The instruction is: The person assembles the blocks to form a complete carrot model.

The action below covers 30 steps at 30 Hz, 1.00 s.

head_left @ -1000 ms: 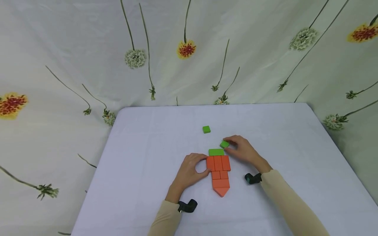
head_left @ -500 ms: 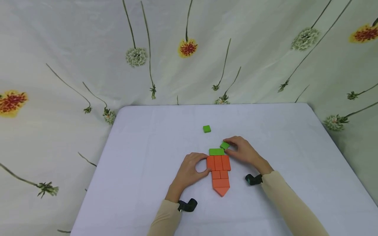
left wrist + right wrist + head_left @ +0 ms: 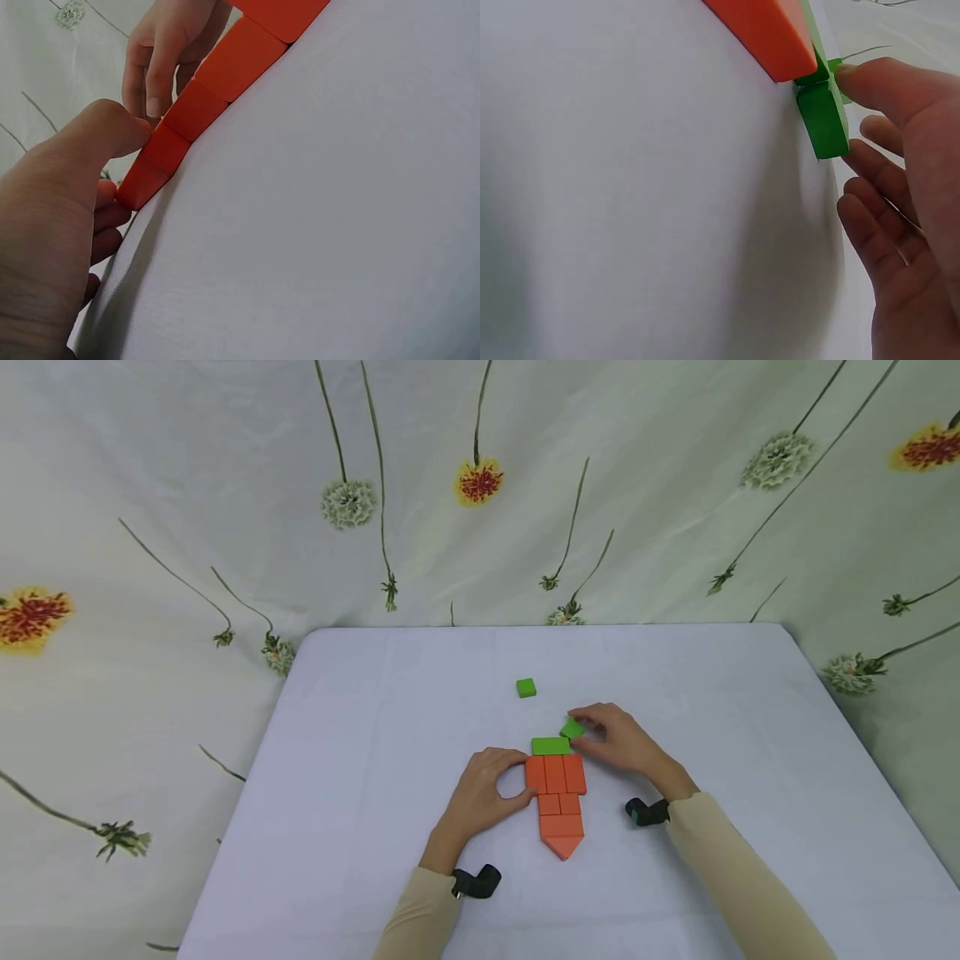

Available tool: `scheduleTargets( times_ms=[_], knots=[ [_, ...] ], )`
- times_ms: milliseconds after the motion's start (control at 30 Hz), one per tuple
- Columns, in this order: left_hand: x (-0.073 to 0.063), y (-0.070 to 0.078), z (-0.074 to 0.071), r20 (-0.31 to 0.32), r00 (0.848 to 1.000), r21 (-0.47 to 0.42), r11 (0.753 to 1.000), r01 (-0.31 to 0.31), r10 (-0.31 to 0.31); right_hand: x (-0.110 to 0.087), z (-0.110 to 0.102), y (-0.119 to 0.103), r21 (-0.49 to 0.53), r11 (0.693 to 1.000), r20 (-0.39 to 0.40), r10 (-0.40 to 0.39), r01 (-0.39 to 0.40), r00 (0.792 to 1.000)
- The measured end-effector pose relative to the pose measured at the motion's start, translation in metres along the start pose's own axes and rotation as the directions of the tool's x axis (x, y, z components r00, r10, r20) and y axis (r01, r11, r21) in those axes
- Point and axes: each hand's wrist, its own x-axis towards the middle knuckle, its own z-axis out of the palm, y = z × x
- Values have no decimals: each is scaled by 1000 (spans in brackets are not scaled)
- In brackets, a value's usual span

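Observation:
Orange blocks (image 3: 562, 827) lie flat in a figure that tapers to a triangular block at the near end. My left hand (image 3: 483, 789) holds the upper left orange block (image 3: 535, 775) between thumb and forefinger, at its far and near corners. Along the top of the figure lies a long green block (image 3: 551, 746). Just beyond its right end, a small green block (image 3: 572, 728) sits turned at an angle; my right hand (image 3: 615, 739) has it between thumb and forefinger. In the right wrist view, this small green block (image 3: 825, 120) touches the end of the long green one.
Another small green block (image 3: 527, 687) lies alone farther back. The white-covered table (image 3: 360, 710) ends at a flower-patterned cloth (image 3: 660, 527) behind it. Each wrist carries a black camera, the left camera (image 3: 478, 882) and the right camera (image 3: 647, 812).
The small green block at my right fingertips has shifted and turned very slightly. My left hand and the orange blocks stay put.

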Motion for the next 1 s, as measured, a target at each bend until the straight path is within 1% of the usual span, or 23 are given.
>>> scheduleTargets(
  times_ms=[167,300,500,767,900,1000],
  knots=[
    [0,1,-2,10,1000,-8,1000,18,-17,13,-3,-3,-15,999,-16,-31,30,999],
    [-1,2,-3,26,999,-15,999,35,-35,26,-4,-7,-11,999,-19,-33,33,999],
    [-1,3,-3,18,1000,-7,1000,26,-26,48,-5,-11,-17,1000,-6,4,-4,1000],
    [-1,2,0,28,999,-5,999,34,-34,72,-4,-19,-50,997,7,56,-55,998],
    [-1,1,-1,30,999,-9,999,34,-33,84,-2,-20,-64,996,22,58,-56,998],
    [-1,1,-1,27,999,-13,999,33,-33,93,1,-20,-52,996,40,70,-68,997]
  ],
)
